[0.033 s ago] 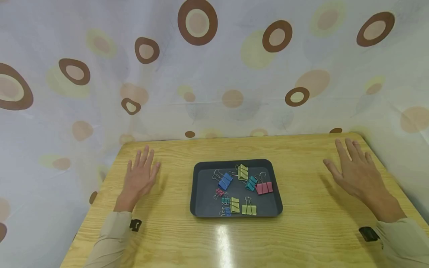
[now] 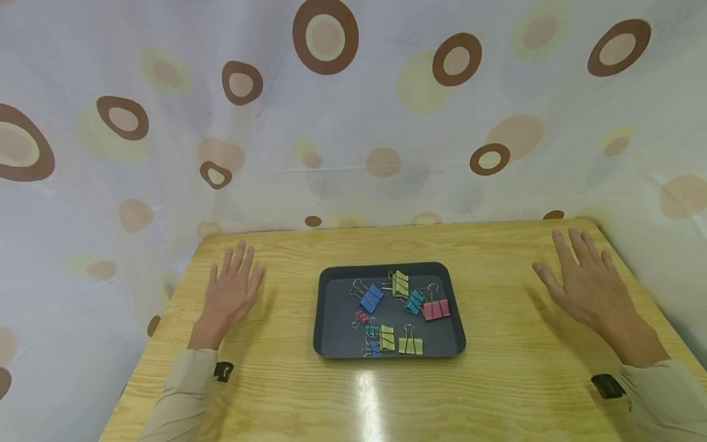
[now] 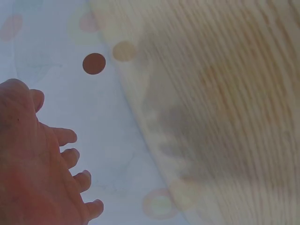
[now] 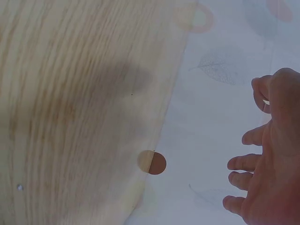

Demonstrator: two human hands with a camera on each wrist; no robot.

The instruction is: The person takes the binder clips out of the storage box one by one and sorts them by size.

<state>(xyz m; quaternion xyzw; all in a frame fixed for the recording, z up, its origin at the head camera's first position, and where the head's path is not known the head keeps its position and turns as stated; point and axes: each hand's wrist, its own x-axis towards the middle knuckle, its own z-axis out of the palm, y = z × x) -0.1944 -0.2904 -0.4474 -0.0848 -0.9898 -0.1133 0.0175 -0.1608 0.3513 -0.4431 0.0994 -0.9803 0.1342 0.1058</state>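
My left hand [image 2: 227, 298] is to the left of a dark grey tray [image 2: 338, 350], palm down with fingers straight and holding nothing. On the tray's other side my right hand [image 2: 593, 291] is also spread and empty, its thumb out toward the tray. Shadows fall on the tabletop beside both hands. Several binder clips lie in the tray: a blue clip [image 2: 372, 299], a yellow clip [image 2: 400, 284], a teal clip [image 2: 414, 302] and a pink clip [image 2: 436, 310] toward the back. Nearer the front are a small pink clip [image 2: 361, 317], a small blue clip [image 2: 375, 349] and another yellow clip [image 2: 410, 346].
The tray stands mid-table on a light wooden tabletop [image 2: 276, 380]. A pale curtain [image 2: 353, 123] with brown and yellow round shapes hangs behind the table and along both sides. Dark straps [image 2: 607, 385] show at both wrists.
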